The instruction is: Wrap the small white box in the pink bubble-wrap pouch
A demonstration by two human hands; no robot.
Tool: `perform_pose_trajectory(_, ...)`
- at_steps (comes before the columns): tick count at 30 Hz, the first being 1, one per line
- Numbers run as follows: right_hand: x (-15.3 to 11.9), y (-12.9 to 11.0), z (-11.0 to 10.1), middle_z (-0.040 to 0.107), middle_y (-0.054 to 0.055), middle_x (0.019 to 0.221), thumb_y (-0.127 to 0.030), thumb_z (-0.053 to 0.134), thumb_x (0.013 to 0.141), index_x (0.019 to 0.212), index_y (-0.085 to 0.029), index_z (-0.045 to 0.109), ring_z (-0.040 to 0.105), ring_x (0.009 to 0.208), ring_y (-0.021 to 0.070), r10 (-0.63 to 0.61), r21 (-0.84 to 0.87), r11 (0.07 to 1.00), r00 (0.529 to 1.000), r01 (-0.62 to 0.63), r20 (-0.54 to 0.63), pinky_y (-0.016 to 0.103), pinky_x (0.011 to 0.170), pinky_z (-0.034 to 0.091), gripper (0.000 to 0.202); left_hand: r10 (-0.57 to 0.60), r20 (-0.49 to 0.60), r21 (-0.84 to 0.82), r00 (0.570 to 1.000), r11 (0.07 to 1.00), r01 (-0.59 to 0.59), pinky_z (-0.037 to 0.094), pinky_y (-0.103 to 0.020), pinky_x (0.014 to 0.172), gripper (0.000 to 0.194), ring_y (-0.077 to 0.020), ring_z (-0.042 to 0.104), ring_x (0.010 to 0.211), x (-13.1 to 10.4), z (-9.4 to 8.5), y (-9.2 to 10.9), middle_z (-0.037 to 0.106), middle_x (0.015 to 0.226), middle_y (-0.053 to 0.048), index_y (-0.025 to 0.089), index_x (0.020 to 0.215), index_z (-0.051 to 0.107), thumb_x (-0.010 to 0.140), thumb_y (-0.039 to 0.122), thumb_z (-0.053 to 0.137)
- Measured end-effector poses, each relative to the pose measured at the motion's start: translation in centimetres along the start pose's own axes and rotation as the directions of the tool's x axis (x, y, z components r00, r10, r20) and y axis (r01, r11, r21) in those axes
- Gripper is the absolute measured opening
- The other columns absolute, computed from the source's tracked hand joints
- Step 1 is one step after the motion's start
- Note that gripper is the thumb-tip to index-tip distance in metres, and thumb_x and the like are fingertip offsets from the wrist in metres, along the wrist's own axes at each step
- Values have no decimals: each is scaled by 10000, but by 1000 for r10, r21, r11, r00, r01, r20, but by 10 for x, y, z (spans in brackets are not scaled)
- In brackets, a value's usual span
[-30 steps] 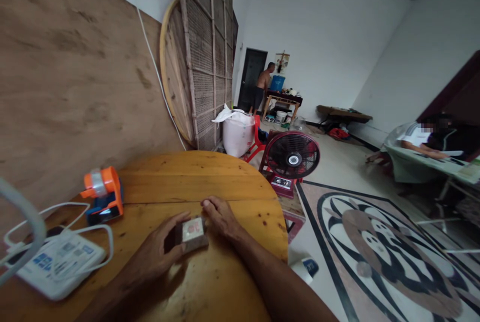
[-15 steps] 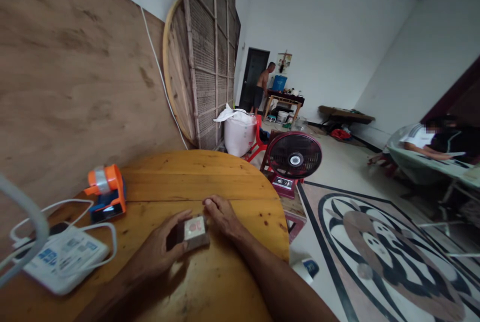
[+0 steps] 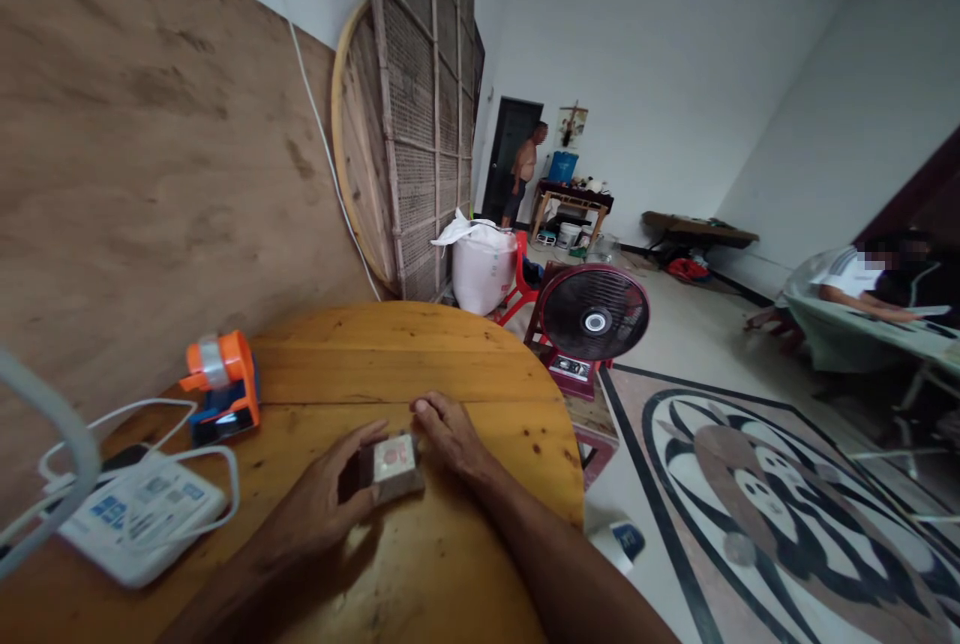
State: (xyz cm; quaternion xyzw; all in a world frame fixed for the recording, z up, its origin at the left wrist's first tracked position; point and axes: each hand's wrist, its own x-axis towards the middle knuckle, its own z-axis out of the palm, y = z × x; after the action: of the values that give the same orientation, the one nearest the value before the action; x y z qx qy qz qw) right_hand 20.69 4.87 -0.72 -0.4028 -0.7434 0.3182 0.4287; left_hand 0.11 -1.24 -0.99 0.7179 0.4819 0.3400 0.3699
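Note:
My left hand (image 3: 341,484) is closed round the left end of a small block-like box (image 3: 395,457) on the wooden table. The box has a pale top with a reddish mark and grey-brown sides. My fingers lie along its far side and my thumb is at its near side. To the right of the box, apart from it, my right hand (image 3: 452,432) rests on the table. Its thumb lies on top and its other fingers look curled in, partly hidden, so I cannot see whether anything is in them.
The round wooden table (image 3: 465,354) holds an orange-and-blue tape dispenser (image 3: 225,384) and a white box (image 3: 142,514) with cables. A fan (image 3: 594,322) stands past its right edge. One person (image 3: 523,174) stands at the back; people (image 3: 847,284) sit at a table to the right.
The view has shifted slightly, moving everything a little to the right. Both hands and the small box keep their places relative to each other. The person at the back now stands more upright.

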Motion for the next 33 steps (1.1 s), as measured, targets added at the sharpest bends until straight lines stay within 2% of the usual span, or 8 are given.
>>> perform_pose_trajectory(4,0,-2,-1,574,3,778,-430,389,953,846,-184,599,526,742,138,0,14,1000,1000,0,19,248,689,395,341,-1,-17,-1,1000,1000,1,362,-473,1095,621,-310,482,1269,1,0,1,509,1390,-122,198,1354,424,773,305,615)
perform_pose_trajectory(8,-1,-6,-3,615,24,826,-450,399,938,882,-185,615,563,790,158,50,106,993,996,-57,71,267,723,422,346,0,-24,33,1000,999,1,368,-473,1087,645,-294,504,1252,-1,-1,14,531,1366,-130,183,1358,416,750,265,614)
perform_pose_trajectory(13,1,-7,-13,643,25,919,-405,573,838,928,-205,639,573,893,178,108,249,960,991,-126,84,302,834,425,229,-9,-39,105,999,994,13,386,-453,1063,669,-291,501,1246,0,-6,23,517,1368,-137,160,1348,434,708,212,622)
perform_pose_trajectory(17,0,-16,-21,635,15,856,-378,622,790,919,-205,656,562,791,165,159,231,951,967,-204,197,296,763,427,218,15,-20,151,1000,989,-12,410,-428,1033,728,-281,510,1211,0,-7,19,514,1342,-123,163,1364,413,672,209,633)
perform_pose_trajectory(22,-2,-26,-19,635,31,903,-388,625,769,953,-189,634,559,779,162,138,195,958,933,-212,333,293,734,427,271,8,-16,171,1000,985,-5,412,-414,1022,746,-267,505,1186,-2,-7,19,502,1325,-115,158,1375,385,674,230,629)
perform_pose_trajectory(28,-1,-22,-16,645,45,977,-400,638,755,995,-194,609,587,804,171,182,196,948,934,-249,307,307,745,451,318,13,-25,198,1000,980,-8,405,-412,1018,730,-275,495,1184,-3,-8,16,503,1318,-111,164,1357,410,671,262,640)
perform_pose_trajectory(33,-4,-19,-14,657,34,894,-401,668,754,1032,-200,597,609,807,179,205,258,916,910,-309,361,306,731,466,350,8,-55,193,998,981,3,453,-393,945,616,-262,547,1088,-3,-9,19,561,1218,-89,181,1273,498,680,270,637)
